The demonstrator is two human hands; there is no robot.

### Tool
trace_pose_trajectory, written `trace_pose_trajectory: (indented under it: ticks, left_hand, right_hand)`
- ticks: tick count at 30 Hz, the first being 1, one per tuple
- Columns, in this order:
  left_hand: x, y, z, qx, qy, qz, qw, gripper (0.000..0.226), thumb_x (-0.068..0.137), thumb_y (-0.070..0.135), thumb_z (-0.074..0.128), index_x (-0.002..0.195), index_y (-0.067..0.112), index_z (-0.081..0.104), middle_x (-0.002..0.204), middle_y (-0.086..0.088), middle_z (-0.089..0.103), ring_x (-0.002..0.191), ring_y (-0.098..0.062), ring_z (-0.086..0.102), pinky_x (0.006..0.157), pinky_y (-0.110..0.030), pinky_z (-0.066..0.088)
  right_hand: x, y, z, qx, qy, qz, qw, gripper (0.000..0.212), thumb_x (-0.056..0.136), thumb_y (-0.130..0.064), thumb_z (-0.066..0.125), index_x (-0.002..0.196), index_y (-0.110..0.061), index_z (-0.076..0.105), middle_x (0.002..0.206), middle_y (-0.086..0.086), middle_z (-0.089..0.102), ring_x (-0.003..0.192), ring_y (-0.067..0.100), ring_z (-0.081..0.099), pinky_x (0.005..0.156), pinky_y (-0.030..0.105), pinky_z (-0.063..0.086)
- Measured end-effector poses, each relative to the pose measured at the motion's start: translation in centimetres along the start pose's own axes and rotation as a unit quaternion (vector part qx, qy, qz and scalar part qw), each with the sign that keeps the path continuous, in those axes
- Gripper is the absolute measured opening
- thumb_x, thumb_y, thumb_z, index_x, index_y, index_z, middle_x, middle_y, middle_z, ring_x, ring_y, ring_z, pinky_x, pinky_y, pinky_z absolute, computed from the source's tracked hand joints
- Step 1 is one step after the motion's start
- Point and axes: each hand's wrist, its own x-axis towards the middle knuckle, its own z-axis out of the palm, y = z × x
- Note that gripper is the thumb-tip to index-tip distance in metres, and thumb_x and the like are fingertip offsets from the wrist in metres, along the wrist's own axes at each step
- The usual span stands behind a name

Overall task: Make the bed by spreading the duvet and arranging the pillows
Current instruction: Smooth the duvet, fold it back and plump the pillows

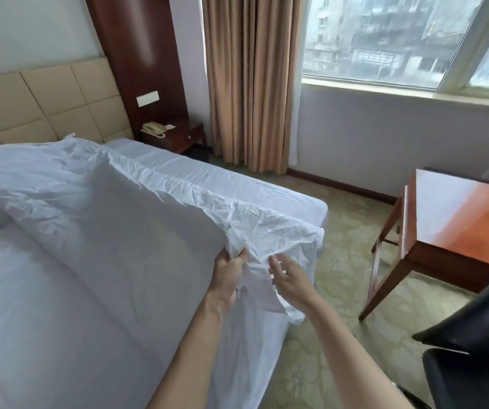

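A white duvet (113,208) lies folded and crumpled in a long band across the bed (45,305), from the headboard side down to the near right corner. My left hand (230,273) grips the duvet's edge at that corner, fingers curled into the fabric. Just to its right, my right hand (292,278) hovers over the loose cloth with fingers spread and relaxed, holding nothing. No pillows are in sight.
A padded beige headboard (45,104) backs the bed. A nightstand (178,137) with a telephone (153,129) stands in the far corner beside tan curtains (249,84). A wooden table (456,219) and a black chair (473,349) stand at the right, with patterned carpet between.
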Motion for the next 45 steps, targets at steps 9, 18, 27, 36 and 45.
trace_pose_trajectory:
  ticks: [9, 18, 27, 36, 45]
  left_hand:
    - [4.6, -3.0, 10.5, 0.006, 0.052, -0.014, 0.999, 0.013, 0.102, 0.003, 0.049, 0.104, 0.004, 0.062, 0.083, -0.008, 0.077, 0.073, -0.027, 0.075, 0.052, -0.037, 0.059]
    - [10.4, -4.0, 21.1, 0.067, 0.198, 0.045, 0.977, 0.012, 0.097, 0.012, 0.060, 0.103, 0.017, 0.069, 0.095, 0.007, 0.074, 0.097, -0.014, 0.068, 0.091, -0.029, 0.050]
    - [15.5, -3.4, 25.9, 0.096, 0.175, 0.029, 0.979, 0.027, 0.099, 0.004, 0.052, 0.113, 0.023, 0.066, 0.106, 0.015, 0.075, 0.104, -0.001, 0.067, 0.096, -0.019, 0.048]
    - [28.1, -1.3, 23.2, 0.125, 0.028, -0.085, 0.988, 0.013, 0.091, 0.008, 0.064, 0.101, 0.013, 0.070, 0.091, 0.011, 0.075, 0.091, 0.002, 0.068, 0.080, -0.009, 0.046]
    - [37.2, 1.2, 20.4, 0.333, 0.095, -0.105, 0.932, 0.048, 0.079, 0.037, 0.075, 0.052, 0.023, 0.037, 0.053, 0.014, 0.038, 0.051, -0.005, 0.038, 0.054, -0.017, 0.031]
  right_hand:
    - [9.7, 4.9, -7.1, 0.142, -0.076, 0.012, 0.987, 0.032, 0.103, -0.036, 0.044, 0.102, -0.011, 0.064, 0.093, 0.011, 0.071, 0.075, 0.024, 0.067, 0.070, 0.043, 0.054]
    - [19.9, 4.6, -18.5, 0.082, -0.205, -0.020, 0.975, 0.035, 0.104, -0.029, 0.042, 0.096, -0.004, 0.066, 0.084, 0.012, 0.072, 0.063, 0.016, 0.066, 0.059, 0.026, 0.048]
    - [28.6, 3.1, -19.4, 0.058, -0.298, 0.006, 0.953, 0.049, 0.100, -0.050, 0.044, 0.089, -0.009, 0.067, 0.079, 0.006, 0.070, 0.069, 0.019, 0.069, 0.071, 0.033, 0.055]
    - [42.1, 1.3, -18.4, 0.046, -0.412, 0.139, 0.899, 0.033, 0.090, -0.037, 0.063, 0.098, -0.006, 0.072, 0.086, 0.011, 0.074, 0.081, 0.020, 0.068, 0.082, 0.034, 0.057]
    - [50.5, -1.6, -13.8, 0.077, -0.469, 0.090, 0.875, 0.021, 0.094, -0.005, 0.055, 0.078, 0.001, 0.066, 0.067, 0.008, 0.063, 0.062, 0.017, 0.062, 0.057, 0.025, 0.048]
